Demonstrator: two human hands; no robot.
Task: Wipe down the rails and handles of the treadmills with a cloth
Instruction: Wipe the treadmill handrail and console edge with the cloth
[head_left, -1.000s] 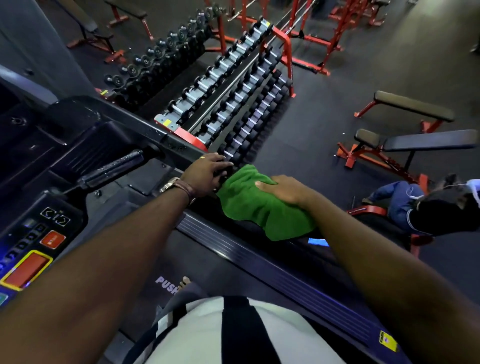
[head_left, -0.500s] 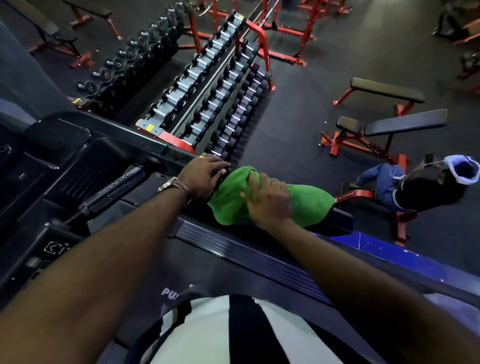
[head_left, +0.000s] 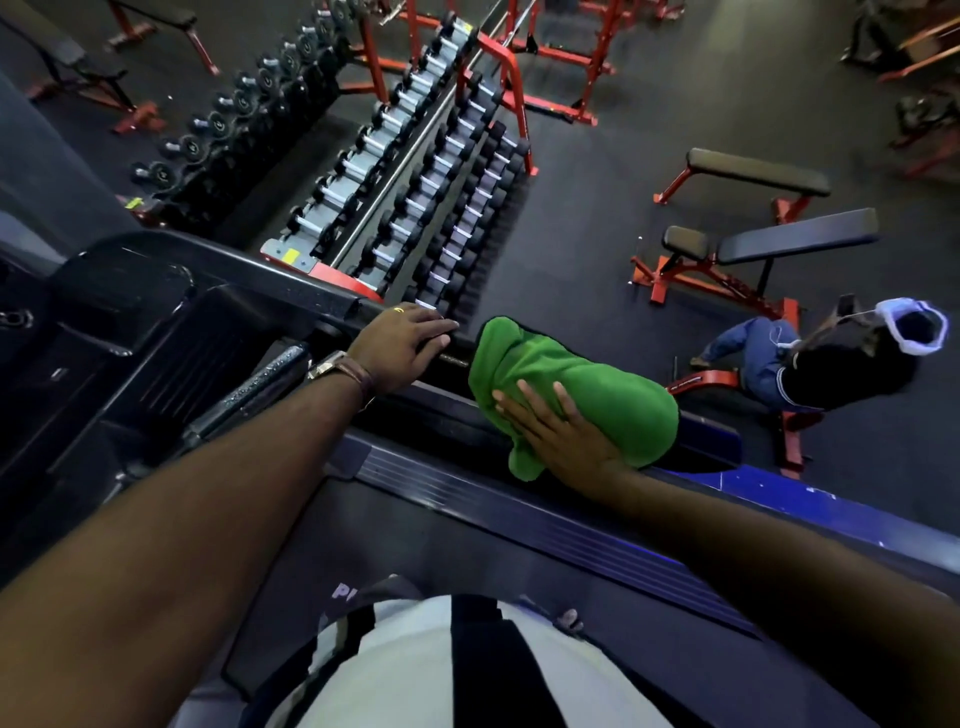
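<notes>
The green cloth (head_left: 576, 384) lay draped over the treadmill's right side rail (head_left: 452, 358), covering the rail's top and hanging past both its inner and outer edges. The right hand (head_left: 558, 431) lay flat on the cloth's near side, fingers straight and slightly spread, pressing it against the rail. The left hand (head_left: 402, 345) rested on the same rail just ahead of the cloth, fingers extended and close together over the top edge; a short bare stretch of rail separated the 2 hands. A watch and band sat on the left wrist.

Inboard of the rail ran the ribbed foot strip (head_left: 519, 506) beside the belt. The console (head_left: 135, 332) stood to the left, with a short grip bar (head_left: 260, 379) near the left forearm.

Beyond the rail's outer edge stood a dumbbell rack (head_left: 415, 182). 2 benches (head_left: 753, 218) stood farther right, with open dark floor between. A seated person (head_left: 810, 358) was close to the rail's far end.
</notes>
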